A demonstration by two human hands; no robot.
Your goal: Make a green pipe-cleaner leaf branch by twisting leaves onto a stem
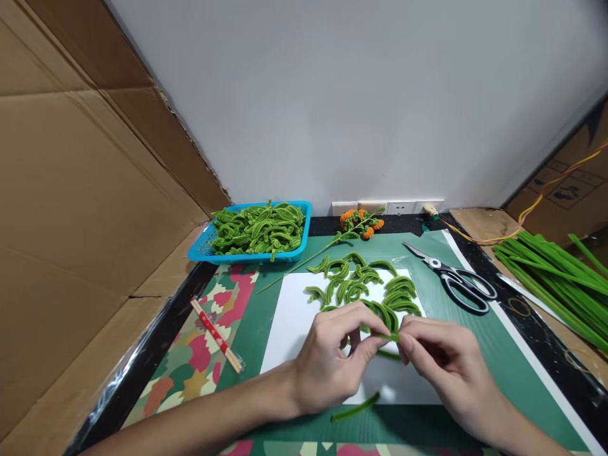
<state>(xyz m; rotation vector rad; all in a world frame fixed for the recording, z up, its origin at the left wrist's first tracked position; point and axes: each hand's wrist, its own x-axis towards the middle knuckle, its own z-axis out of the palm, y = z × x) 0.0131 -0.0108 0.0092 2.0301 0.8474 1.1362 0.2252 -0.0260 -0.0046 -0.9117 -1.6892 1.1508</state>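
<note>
Between my two hands is a short green pipe cleaner, low over a white sheet of paper. My left hand pinches one part of it between thumb and fingertips. At the other end, the thumb and forefinger of my right hand close on it. Just beyond my fingers, several bent green pipe cleaner pieces lie on the paper, some partly hidden by my hands. A single loose green piece rests nearer to me, below my left hand.
A blue basket heaped with green pieces stands back left. Beside it lies a stem with orange flowers. Black-handled scissors lie right, near long green pipe cleaners. Wrapped chopsticks are left. Cardboard walls the left side.
</note>
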